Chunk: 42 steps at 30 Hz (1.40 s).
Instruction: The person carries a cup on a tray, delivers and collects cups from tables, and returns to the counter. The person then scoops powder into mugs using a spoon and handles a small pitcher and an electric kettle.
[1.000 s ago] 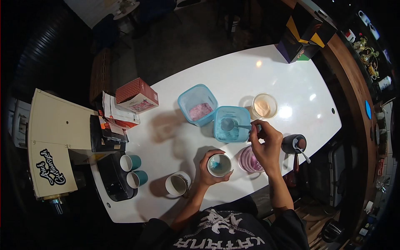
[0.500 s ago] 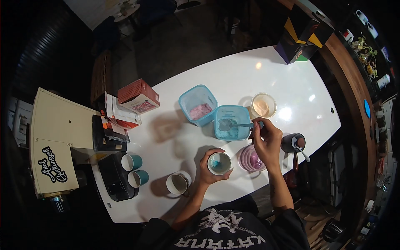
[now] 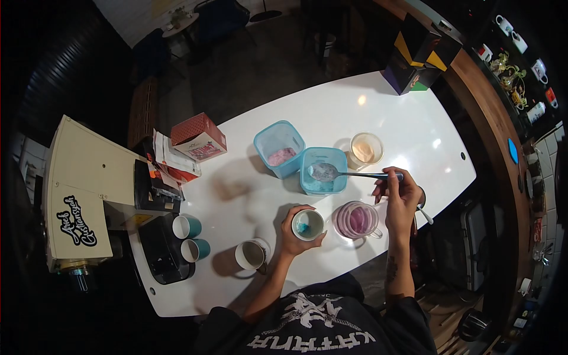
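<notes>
My left hand [image 3: 294, 235] is wrapped around a small paper cup [image 3: 308, 225] that has a little blue powder on its bottom. In my right hand [image 3: 399, 198] is the handle of a metal spoon [image 3: 355, 174]. The spoon's bowl is over a blue square tub [image 3: 332, 188] that holds pale blue powder. Touching that tub's left side is a taller blue tub [image 3: 266, 136] with pink powder inside. Below my right hand, a ribbed clear pitcher [image 3: 357, 220] looks pinkish purple inside.
A round clear tub [image 3: 367, 149] of beige powder stands beyond the blue tub. Left of my left hand is a mug [image 3: 251, 255]. Two teal paper cups [image 3: 195, 250] stand by a cream machine [image 3: 77, 177]. Boxes [image 3: 198, 139] are at the back left, a dark box [image 3: 414, 56] at the far right.
My right hand has moved right and slightly down, drawing the spoon's handle along. The spoon's bowl shows more plainly over the blue tub. My left hand still holds the cup.
</notes>
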Available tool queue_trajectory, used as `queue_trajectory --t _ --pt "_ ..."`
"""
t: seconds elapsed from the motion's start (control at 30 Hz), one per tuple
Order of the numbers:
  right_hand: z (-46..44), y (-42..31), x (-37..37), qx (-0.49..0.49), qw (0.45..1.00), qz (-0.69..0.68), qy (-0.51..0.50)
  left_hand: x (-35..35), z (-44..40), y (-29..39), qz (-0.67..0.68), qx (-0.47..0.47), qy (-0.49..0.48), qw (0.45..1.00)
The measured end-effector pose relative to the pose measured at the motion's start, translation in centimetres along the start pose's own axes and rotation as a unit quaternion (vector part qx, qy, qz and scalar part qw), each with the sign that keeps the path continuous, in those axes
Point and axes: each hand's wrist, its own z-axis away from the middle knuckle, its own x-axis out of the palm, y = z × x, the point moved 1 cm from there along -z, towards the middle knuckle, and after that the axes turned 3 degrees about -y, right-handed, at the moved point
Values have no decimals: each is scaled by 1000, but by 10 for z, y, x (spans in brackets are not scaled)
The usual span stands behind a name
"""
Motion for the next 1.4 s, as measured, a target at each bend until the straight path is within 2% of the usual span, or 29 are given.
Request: queue_trajectory --t 0.1,0.2,0.23,0.3,0.57,0.7,0.87,0.93,1.07,1.17,1.23,1.3,1.37,1.4 --pt "7 -7 -8 1 1000 -28 11 0 2 -1 9 -5 3 1000" --pt "16 -15 -16 -38 999 -16 3 -2 2 -3 -6 7 -27 1000" --pt "25 -26 -18 -39 999 -27 8 1 5 -3 44 -55 6 998" --pt "33 -33 -22 -51 998 -23 -3 0 4 -5 21 -19 6 1000" --pt "67 -38 -22 -70 996 31 -53 1 8 -10 82 -66 -6 994" --pt "83 -31 -18 -77 991 75 -82 -3 5 -7 25 -10 -28 999" --pt "94 -30 -13 -79 984 109 -118 -3 4 -5 22 -10 -30 999" --pt "94 -28 -13 -129 971 142 -140 -3 4 -5 33 -16 -31 999" --pt "94 -37 -11 -148 963 158 -164 -3 4 -5 28 -8 -28 999" --pt "93 -35 -15 -161 967 133 -145 -4 5 -3 23 -18 -27 999" --pt "91 -34 -19 -108 988 105 -37 -5 6 -3 13 -29 -28 999" --pt "81 -37 -16 -121 991 59 -27 -4 7 -4 66 -57 -43 995" --pt "72 -40 -14 -140 989 -28 27 -4 5 -1 59 -55 -47 996" --pt "68 -40 -14 -141 989 -29 34 -4 6 3 52 -55 -51 996"
